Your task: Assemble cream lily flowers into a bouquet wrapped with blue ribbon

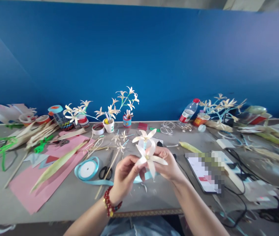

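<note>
Left hand (124, 175) and right hand (169, 163) meet over the table's (75, 200) near edge — fingers of both pinched shut on a white paper flower (148, 156), a second bloom just above it. Light-blue ribbon spool (87, 168) and scissors (106, 170) lie just left. Phone (203, 172) right. Far edge — cups of finished flower sprays (119, 105), a bottle (189, 111).

1. Blue wall (154, 55) fills the back, running the full width behind the table.
2. Grey table (75, 200) spans the view, its far edge meeting the wall.
3. Pale strip of ceiling (252, 5) shows top right.
4. Light even, soft; no hard shadows.
</note>
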